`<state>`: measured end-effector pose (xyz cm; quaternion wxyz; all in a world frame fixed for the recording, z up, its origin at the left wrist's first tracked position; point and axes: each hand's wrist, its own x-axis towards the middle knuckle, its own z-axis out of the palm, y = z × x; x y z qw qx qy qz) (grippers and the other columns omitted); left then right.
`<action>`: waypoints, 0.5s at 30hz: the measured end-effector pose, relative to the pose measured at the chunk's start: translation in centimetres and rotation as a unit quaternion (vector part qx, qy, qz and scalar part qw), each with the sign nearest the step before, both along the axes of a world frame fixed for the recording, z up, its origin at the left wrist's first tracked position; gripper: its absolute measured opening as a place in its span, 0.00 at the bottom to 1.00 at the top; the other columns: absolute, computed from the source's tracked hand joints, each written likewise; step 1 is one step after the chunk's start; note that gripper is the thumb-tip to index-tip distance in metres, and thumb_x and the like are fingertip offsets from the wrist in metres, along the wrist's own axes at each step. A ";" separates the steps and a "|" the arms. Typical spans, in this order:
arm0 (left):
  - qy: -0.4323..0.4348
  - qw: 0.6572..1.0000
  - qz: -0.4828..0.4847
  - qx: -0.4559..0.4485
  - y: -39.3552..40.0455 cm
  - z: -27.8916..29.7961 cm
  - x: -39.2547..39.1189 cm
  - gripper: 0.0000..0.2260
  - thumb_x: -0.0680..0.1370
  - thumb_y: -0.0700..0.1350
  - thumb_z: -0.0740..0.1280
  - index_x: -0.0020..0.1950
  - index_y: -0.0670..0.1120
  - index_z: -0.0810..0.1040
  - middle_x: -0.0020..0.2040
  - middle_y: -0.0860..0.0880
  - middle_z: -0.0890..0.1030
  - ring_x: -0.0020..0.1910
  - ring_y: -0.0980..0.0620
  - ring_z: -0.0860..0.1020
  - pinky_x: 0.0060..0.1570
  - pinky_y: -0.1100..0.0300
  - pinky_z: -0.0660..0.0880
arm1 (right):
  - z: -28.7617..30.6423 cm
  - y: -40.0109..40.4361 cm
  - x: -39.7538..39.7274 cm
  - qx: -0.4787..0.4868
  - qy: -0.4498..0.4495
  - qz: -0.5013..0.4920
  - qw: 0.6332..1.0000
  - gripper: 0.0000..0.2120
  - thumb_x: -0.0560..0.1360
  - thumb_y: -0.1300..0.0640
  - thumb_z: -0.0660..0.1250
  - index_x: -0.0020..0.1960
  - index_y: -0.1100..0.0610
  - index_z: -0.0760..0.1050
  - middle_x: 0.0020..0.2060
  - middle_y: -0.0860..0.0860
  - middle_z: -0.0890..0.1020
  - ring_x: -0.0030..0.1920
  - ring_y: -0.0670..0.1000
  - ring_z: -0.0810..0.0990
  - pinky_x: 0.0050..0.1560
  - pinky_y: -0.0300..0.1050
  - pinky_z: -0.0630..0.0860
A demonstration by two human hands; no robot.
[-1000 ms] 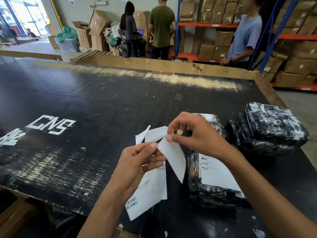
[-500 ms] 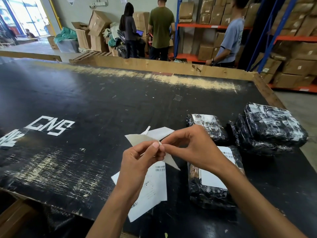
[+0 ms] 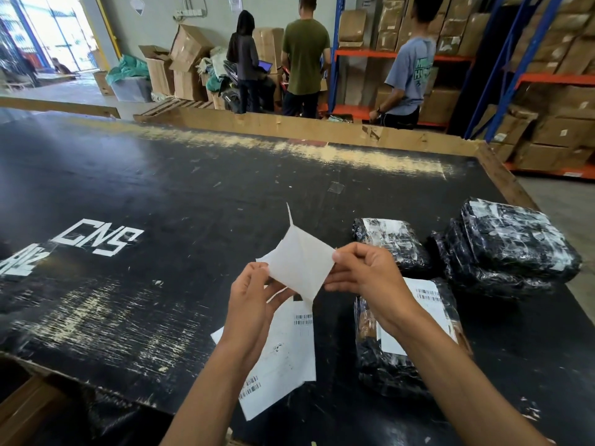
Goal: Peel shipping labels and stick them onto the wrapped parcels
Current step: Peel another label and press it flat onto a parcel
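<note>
Both hands are up over the black worktop, and between them a white label is held in the air, blank side toward us. The left hand pinches its lower left corner, fingers closed on the paper; the right hand nips the right edge between thumb and forefinger. A thin strip of the paper sticks up from the top corner. Under the left hand, more printed label sheets with barcodes lie flat on the worktop. Beneath the right wrist sits a black wrapped parcel with a label already on it. Beyond it lies a second parcel, and to the right a stack of parcels. Three people stand with their backs turned near the box-filled shelves.
</note>
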<state>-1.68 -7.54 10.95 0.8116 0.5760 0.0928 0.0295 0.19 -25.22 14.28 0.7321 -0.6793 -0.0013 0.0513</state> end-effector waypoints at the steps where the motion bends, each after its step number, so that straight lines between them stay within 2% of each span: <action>1: 0.017 1.000 0.018 0.003 0.3 -0.5 0.6 0.07 0.83 0.41 0.58 0.46 0.42 0.72 0.49 0.43 0.84 0.48 0.46 0.83 0.41 0.59 0.80 | -0.4 -0.2 0.1 0.004 0.006 -0.012 1.000 0.07 0.81 0.64 0.64 0.45 0.63 0.77 0.40 0.60 0.86 0.37 0.56 0.86 0.40 0.46 0.84; 5: 0.079 0.994 0.079 0.001 1.0 -2.2 2.9 0.09 0.82 0.39 0.56 0.41 0.43 0.68 0.46 0.42 0.80 0.45 0.46 0.80 0.45 0.51 0.80 | -1.1 -1.3 0.5 -0.032 -0.011 -0.047 0.998 0.08 0.81 0.64 0.63 0.44 0.62 0.76 0.36 0.56 0.87 0.34 0.54 0.86 0.37 0.44 0.84; 7: 0.098 0.988 0.117 0.011 1.0 -2.9 4.3 0.11 0.81 0.39 0.55 0.39 0.46 0.67 0.39 0.46 0.74 0.37 0.50 0.73 0.37 0.54 0.74 | -1.4 -1.9 0.9 -0.062 -0.021 -0.063 0.996 0.08 0.81 0.64 0.63 0.44 0.62 0.75 0.34 0.55 0.87 0.33 0.53 0.86 0.35 0.44 0.83; 9: 0.114 0.983 0.145 0.027 1.1 -3.6 5.7 0.09 0.81 0.40 0.54 0.42 0.45 0.67 0.37 0.48 0.69 0.33 0.52 0.67 0.33 0.56 0.66 | -1.6 -2.7 1.3 -0.086 -0.023 -0.081 0.993 0.08 0.81 0.64 0.63 0.44 0.62 0.75 0.34 0.54 0.86 0.31 0.52 0.85 0.33 0.43 0.83; 12: 0.118 0.978 0.170 0.037 1.6 -4.5 8.0 0.06 0.81 0.40 0.54 0.53 0.41 0.69 0.42 0.46 0.73 0.37 0.50 0.72 0.34 0.55 0.69 | -1.7 -4.3 2.2 -0.128 -0.032 -0.124 0.984 0.08 0.81 0.64 0.63 0.43 0.62 0.75 0.35 0.58 0.86 0.29 0.50 0.84 0.31 0.41 0.81; 15: 0.123 0.968 0.191 0.105 2.7 -5.6 10.0 0.06 0.81 0.41 0.54 0.54 0.42 0.68 0.47 0.43 0.73 0.42 0.47 0.73 0.39 0.53 0.71 | -1.6 -5.9 3.1 -0.175 -0.046 -0.156 0.971 0.08 0.82 0.63 0.63 0.45 0.65 0.74 0.38 0.59 0.85 0.29 0.50 0.84 0.31 0.43 0.81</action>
